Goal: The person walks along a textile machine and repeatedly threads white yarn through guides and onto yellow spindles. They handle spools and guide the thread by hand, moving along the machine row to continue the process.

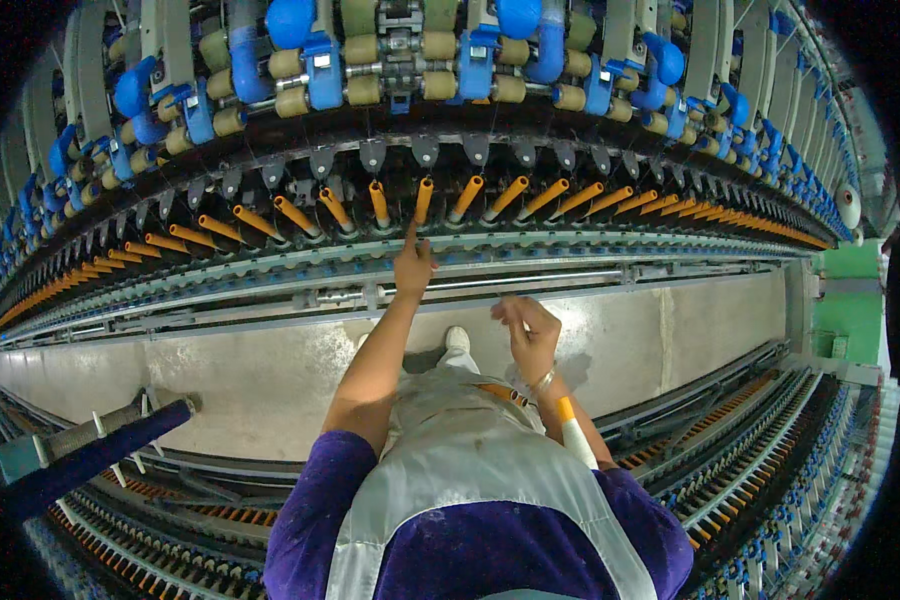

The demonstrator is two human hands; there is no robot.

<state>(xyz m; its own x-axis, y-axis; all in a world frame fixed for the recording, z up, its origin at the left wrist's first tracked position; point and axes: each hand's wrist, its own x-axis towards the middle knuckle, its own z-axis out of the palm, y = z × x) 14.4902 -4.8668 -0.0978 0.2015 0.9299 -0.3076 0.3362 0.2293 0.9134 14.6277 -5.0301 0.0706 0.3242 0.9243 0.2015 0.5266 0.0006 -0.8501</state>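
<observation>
My left hand reaches up to the row of orange bobbin tubes on the spinning frame. Its index finger is stretched out against the lower part of one upright bobbin tube, while the other fingers are curled and hold nothing I can see. Lower and to the right, my right hand is in the air before the apron, fingers bent together. Whether a thread lies between them is too small to tell. Orange tubes stick out of the grey apron, and a bobbin wound with white yarn rests beside my right forearm.
Above the bobbins run blue-and-cream drafting rollers. A metal rail edges the machine. Behind me, across the grey floor, stands another spinning frame. A dark padded bar with white pegs is at the left.
</observation>
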